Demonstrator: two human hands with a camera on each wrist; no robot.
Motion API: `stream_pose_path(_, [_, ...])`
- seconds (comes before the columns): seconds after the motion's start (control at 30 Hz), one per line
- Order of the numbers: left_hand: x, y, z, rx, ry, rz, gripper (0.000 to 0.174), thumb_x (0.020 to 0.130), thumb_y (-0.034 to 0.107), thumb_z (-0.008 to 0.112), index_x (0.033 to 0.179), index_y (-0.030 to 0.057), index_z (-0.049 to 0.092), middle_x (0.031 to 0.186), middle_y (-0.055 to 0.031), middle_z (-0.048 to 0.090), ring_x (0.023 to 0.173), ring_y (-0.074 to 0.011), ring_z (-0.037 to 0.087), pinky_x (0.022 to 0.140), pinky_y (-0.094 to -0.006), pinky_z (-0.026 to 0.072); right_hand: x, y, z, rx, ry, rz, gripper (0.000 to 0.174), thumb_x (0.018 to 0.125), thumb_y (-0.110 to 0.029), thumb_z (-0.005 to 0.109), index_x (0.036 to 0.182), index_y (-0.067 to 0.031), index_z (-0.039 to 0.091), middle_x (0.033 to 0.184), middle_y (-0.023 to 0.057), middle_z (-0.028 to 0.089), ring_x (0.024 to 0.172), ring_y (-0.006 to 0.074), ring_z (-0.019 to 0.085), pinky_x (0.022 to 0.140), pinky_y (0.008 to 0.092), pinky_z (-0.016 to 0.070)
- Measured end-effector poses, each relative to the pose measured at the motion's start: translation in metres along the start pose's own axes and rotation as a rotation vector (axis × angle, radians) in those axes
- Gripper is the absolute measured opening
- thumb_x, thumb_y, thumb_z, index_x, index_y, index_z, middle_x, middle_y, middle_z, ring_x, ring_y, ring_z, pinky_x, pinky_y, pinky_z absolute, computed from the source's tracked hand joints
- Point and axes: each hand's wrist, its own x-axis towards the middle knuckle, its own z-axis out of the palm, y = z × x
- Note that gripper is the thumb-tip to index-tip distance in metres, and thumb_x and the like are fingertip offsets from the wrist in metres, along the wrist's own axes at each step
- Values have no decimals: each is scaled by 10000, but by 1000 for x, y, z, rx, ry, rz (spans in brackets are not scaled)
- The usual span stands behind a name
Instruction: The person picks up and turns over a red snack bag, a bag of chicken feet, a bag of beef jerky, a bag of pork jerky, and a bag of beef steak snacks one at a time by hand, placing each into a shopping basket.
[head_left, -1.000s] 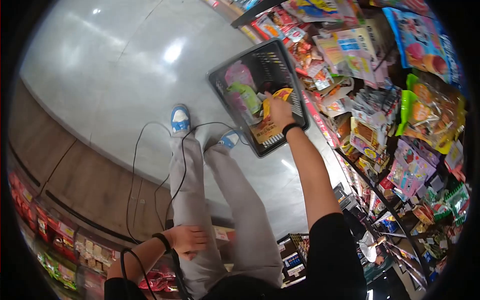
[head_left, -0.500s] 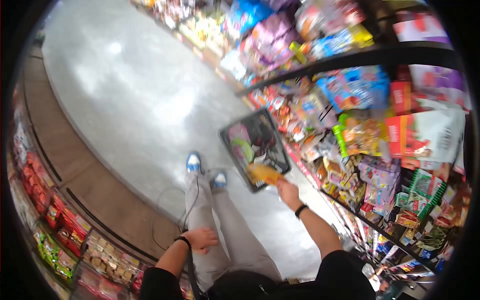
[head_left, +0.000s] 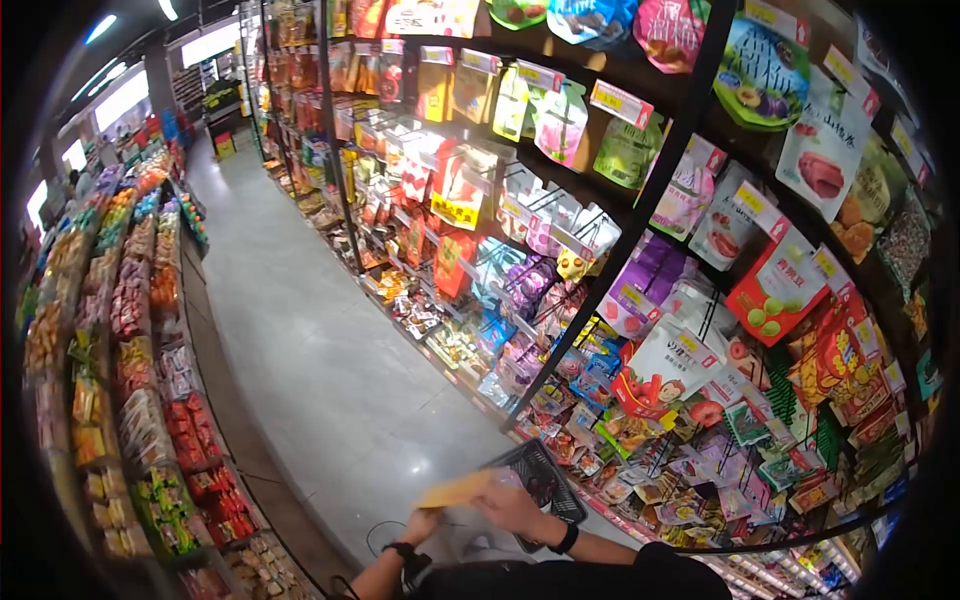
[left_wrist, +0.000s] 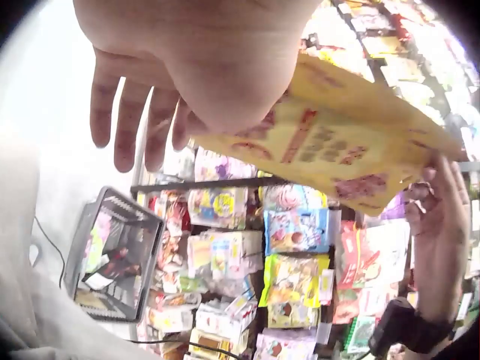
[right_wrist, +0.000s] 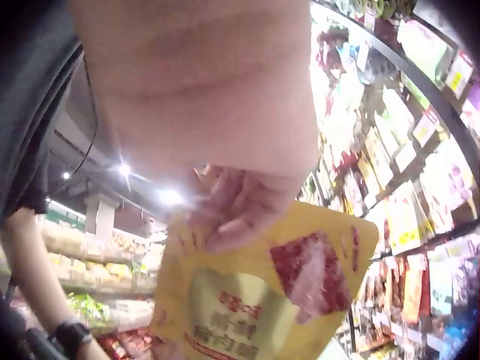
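Observation:
In front of the body, both hands meet at a yellow pouch of jerky [right_wrist: 300, 330], printed with reddish slices of meat. My right hand [head_left: 510, 508] grips one edge, thumb and fingertips folded over it in the left wrist view. At the pouch's opposite corner is my left hand [head_left: 421, 524], its thumb side against the corner and its other fingers [left_wrist: 135, 124] hanging fairly straight. The black shopping basket [left_wrist: 154, 270] stands on the floor below, holding several packages, among them a pink and a green one.
To the right rises a tall rack [head_left: 690, 130] hung with snack pouches and price tags. Low bins of wrapped sweets [head_left: 130, 370] line the left side. Between them runs a grey floor aisle [head_left: 290, 330]. A thin black cable [left_wrist: 52, 244] hangs near the basket.
The right hand has lifted the yellow pouch up out of the basket to the body's front. The left hand has left the lap and come to the pouch. The head view has tilted up.

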Motion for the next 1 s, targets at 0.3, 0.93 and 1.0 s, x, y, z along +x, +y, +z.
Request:
stream_pose_path(0.3, [-29, 280, -143, -633, -198, 232, 682, 1073, 536, 226, 1442, 28, 492, 1255, -175, 672, 1121, -266, 661, 873, -459, 558, 134, -114, -118, 1352, 314, -220, 233, 884, 15, 707, 1054, -70, 573, 1036, 82, 622, 976, 207, 630, 868, 338, 521])
stream_pose_path(0.93, [-90, 409, -312, -566, -559, 554, 235, 993, 108, 677, 1211, 23, 701, 841, 75, 603, 678, 6, 432, 581, -189, 321, 311, -180, -10, 1639, 369, -131, 373, 941, -203, 577, 1258, -86, 418, 1255, 134, 466, 1170, 263, 486, 986, 395, 452])
stream_pose_path(1.0, [-85, 411, -317, -531, -554, 500, 220, 1003, 123, 667, 1193, 18, 706, 827, 73, 600, 674, 2, 442, 577, -192, 331, 320, -176, -4, 1650, 365, -114, 394, 947, -226, 564, 1279, -87, 402, 1278, 139, 450, 1191, 269, 471, 999, 401, 445])
